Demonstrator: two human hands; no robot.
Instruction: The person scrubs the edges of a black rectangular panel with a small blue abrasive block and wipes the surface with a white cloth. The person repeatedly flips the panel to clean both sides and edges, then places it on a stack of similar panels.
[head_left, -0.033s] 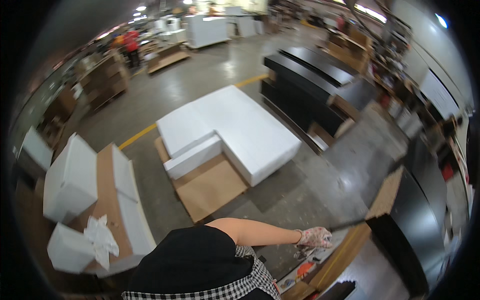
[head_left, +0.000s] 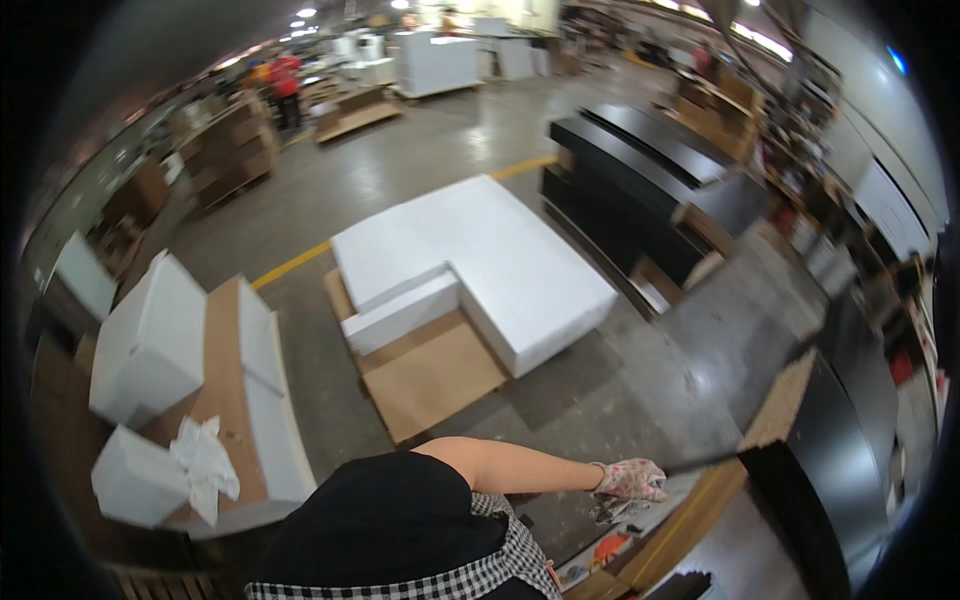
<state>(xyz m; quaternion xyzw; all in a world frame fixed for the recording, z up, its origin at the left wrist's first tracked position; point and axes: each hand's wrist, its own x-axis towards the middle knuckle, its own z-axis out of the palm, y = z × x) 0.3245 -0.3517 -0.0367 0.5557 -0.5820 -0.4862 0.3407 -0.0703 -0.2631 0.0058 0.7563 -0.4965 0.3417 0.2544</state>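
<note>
My right arm reaches out to the right, and my right hand point(head_left: 630, 480) wears a pale floral glove. Its fingers look closed over a crumpled greyish cloth point(head_left: 612, 512), which hangs just below the glove; the fingertips are too small to make out. Beneath the hand is a narrow pale ledge with small items on it, among them an orange-red object point(head_left: 611, 547). A brown board edge point(head_left: 690, 525) and black panels point(head_left: 840, 430) lie to the right of the hand. My left hand is out of view.
Ahead stands a white wrapped block stack point(head_left: 500, 260) on a brown board point(head_left: 430, 385). White boxes point(head_left: 150, 340) and a crumpled white plastic sheet point(head_left: 207, 465) are at the left. Black panels are stacked point(head_left: 640, 190) beyond. A person in red point(head_left: 287, 85) stands far back.
The view has turned slightly, so the surroundings sit a little further right and mostly lower. My right hand stays in nearly the same place, still over the cloth.
</note>
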